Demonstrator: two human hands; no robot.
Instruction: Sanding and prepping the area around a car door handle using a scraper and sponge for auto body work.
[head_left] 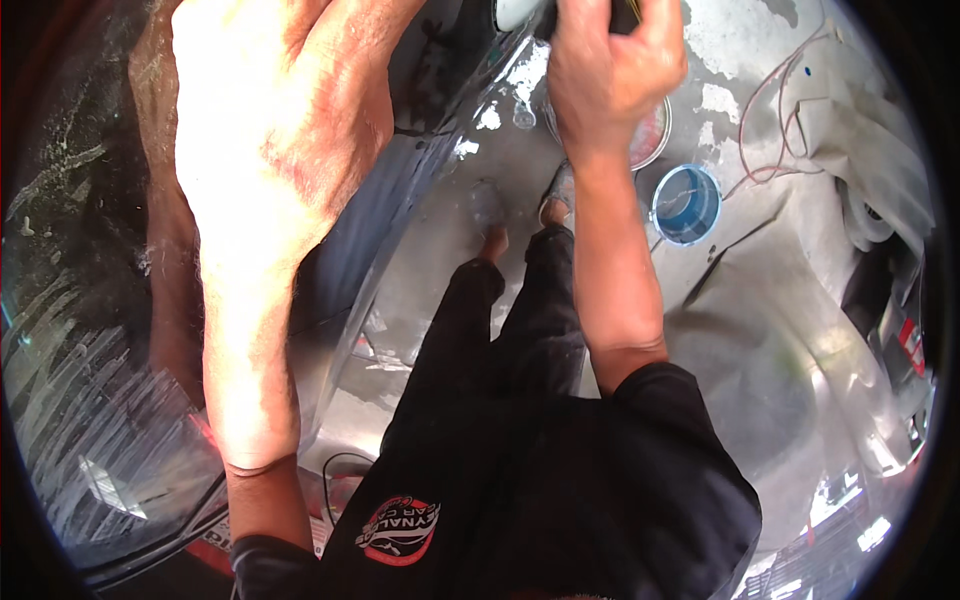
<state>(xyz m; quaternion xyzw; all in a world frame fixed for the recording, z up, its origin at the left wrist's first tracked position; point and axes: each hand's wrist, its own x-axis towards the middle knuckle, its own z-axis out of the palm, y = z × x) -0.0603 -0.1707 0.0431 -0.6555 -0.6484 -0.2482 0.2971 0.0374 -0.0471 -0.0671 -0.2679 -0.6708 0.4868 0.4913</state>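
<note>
My left hand [280,110] is at the upper left, over a dark, glossy, streaked panel [75,380] that reflects it. Its fingers run out of the top of the picture, so their shape and anything under them are hidden. My right hand [615,60] is raised at the top, just right of the panel's edge, with its fingers curled around something thin and yellowish [632,10] that is mostly cut off. A pale object [512,10] shows at the top, left of that hand.
Below are my feet on a stained grey floor [420,230]. A blue bucket [685,205] stands right of my right forearm, behind which another round container [650,135] is partly hidden. Thin hoses [760,175] and crumpled grey sheeting [760,330] lie at the right.
</note>
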